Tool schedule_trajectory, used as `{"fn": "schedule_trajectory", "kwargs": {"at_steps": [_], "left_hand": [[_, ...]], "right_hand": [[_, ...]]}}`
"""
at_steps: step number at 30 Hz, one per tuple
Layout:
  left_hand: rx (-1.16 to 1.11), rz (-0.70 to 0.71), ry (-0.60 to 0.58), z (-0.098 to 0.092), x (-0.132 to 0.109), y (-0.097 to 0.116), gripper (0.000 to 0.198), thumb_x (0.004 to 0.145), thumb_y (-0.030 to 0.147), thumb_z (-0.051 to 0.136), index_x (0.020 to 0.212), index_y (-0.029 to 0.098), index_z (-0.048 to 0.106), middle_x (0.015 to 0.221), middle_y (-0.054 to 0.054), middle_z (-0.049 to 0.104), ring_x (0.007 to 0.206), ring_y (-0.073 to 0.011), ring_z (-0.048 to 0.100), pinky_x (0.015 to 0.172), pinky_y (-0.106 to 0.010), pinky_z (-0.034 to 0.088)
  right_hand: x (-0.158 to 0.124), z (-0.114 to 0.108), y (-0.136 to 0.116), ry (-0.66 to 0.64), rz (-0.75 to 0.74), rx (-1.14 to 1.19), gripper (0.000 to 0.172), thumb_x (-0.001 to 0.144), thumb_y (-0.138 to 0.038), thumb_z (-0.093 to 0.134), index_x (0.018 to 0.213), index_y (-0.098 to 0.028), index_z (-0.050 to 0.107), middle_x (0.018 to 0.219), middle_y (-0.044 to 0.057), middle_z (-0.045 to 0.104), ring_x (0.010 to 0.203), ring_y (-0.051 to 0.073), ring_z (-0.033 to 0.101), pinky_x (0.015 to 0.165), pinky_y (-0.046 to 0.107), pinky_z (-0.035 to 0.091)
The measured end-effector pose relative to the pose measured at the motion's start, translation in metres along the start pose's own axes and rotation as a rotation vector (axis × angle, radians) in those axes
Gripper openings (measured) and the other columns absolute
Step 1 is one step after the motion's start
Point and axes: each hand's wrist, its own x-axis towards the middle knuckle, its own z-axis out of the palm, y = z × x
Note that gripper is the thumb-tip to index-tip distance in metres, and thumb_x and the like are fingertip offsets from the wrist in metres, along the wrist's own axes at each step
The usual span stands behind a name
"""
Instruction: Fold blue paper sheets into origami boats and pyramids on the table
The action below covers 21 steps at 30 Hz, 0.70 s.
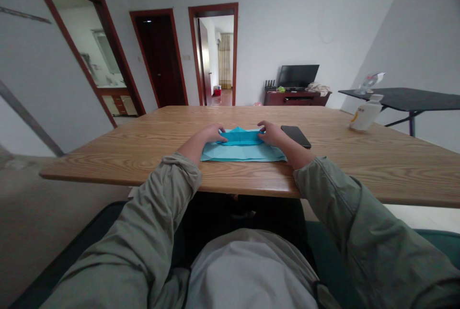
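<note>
The blue paper [243, 152] lies folded on the counter [143, 146], near its front edge. The left hand [211, 133] and right hand [271, 132] each pinch its raised fold, grip closed on paper.

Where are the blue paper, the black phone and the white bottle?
blue paper [242, 152]: head view, on its flat near half.
black phone [295, 136]: head view, middle of its dark face.
white bottle [363, 116]: head view, on its body below the cap.

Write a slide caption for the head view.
Left hand and right hand hold folded blue paper on the wooden table.
</note>
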Motion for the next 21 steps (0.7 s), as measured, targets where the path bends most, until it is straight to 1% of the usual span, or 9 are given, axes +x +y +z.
{"fn": "schedule_trajectory", "kwargs": {"at_steps": [4,8,10,13,17,21], "left_hand": [[-0.021,-0.044,0.06,0.003,0.003,-0.002,0.053,0.066,0.044,0.074,0.111,0.02,0.06,0.105,-0.005,0.068,0.088,-0.0184,0.063,0.068,-0.024,0.046],[-0.004,-0.094,0.121,0.005,0.006,-0.005,0.051,0.063,0.044,0.076,0.103,0.017,0.057,0.099,-0.006,0.068,0.084,-0.0184,0.062,0.063,-0.024,0.044],[0.012,-0.087,0.12,0.005,0.007,-0.006,0.046,0.063,0.045,0.075,0.096,0.018,0.059,0.096,-0.006,0.068,0.082,-0.0185,0.061,0.061,-0.025,0.042],[0.015,-0.071,0.089,0.006,0.009,-0.009,0.04,0.063,0.046,0.075,0.088,0.019,0.06,0.09,-0.004,0.067,0.079,-0.018,0.061,0.059,-0.024,0.04],[0.009,-0.075,0.084,0.007,0.011,-0.012,0.042,0.061,0.047,0.076,0.089,0.019,0.061,0.091,-0.004,0.068,0.078,-0.0173,0.06,0.058,-0.024,0.04],[0.023,-0.074,0.069,0.005,0.01,-0.01,0.039,0.063,0.047,0.074,0.088,0.019,0.065,0.089,-0.003,0.069,0.077,-0.0167,0.061,0.059,-0.023,0.04]], "right_hand": [[-0.001,-0.002,-0.001,0.038,0.038,-0.013,0.041,0.074,-0.023,0.063,0.114,-0.018,0.059,0.104,0.005,0.069,0.089,0.019,0.062,0.076,0.026,0.045],[-0.001,-0.003,-0.002,0.061,0.079,-0.081,0.033,0.073,-0.031,0.065,0.102,-0.017,0.062,0.101,0.009,0.069,0.09,0.021,0.062,0.076,0.028,0.045],[-0.002,-0.005,-0.003,0.058,0.099,-0.111,0.032,0.073,-0.036,0.065,0.099,-0.017,0.063,0.099,0.01,0.069,0.089,0.022,0.062,0.074,0.029,0.046],[-0.003,-0.008,-0.008,0.023,0.1,-0.147,0.031,0.073,-0.039,0.065,0.094,-0.016,0.067,0.096,0.01,0.07,0.088,0.023,0.063,0.074,0.029,0.046],[-0.003,-0.01,-0.011,-0.043,0.086,-0.176,0.029,0.073,-0.038,0.065,0.092,-0.017,0.071,0.094,0.01,0.072,0.087,0.022,0.064,0.076,0.027,0.046],[-0.001,-0.008,-0.008,-0.056,0.068,-0.188,0.025,0.074,-0.033,0.064,0.093,-0.019,0.073,0.092,0.009,0.073,0.085,0.021,0.065,0.074,0.026,0.046]]}}
